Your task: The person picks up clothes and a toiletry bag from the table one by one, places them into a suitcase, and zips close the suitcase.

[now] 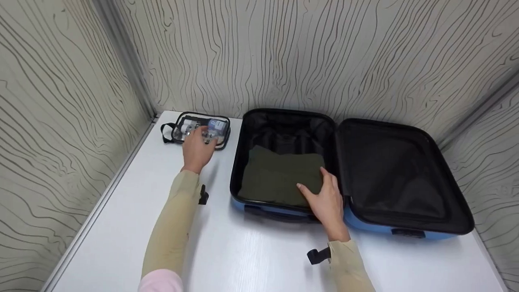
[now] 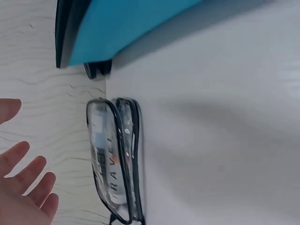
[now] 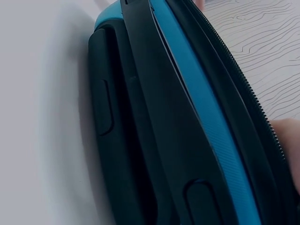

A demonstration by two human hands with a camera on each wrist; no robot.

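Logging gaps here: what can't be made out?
Floor of suitcase, head view: partly covered by dark green cloth.
Exact contents of clear pouch, left wrist view: blurred.
Rest of left hand, left wrist view: cut by left edge.
Most of right hand, right wrist view: behind suitcase, past edge.

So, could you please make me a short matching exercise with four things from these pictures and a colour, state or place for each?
Things:
1. Pouch
2. Suitcase
3. Cloth
4. Left hand

Descriptions:
A. Dark green all over
B. Fingers spread, above the table's left part
C. Lying open, blue outside and black inside
D. See-through, with black edging

Right pairs: 1-D, 2-C, 3-A, 4-B
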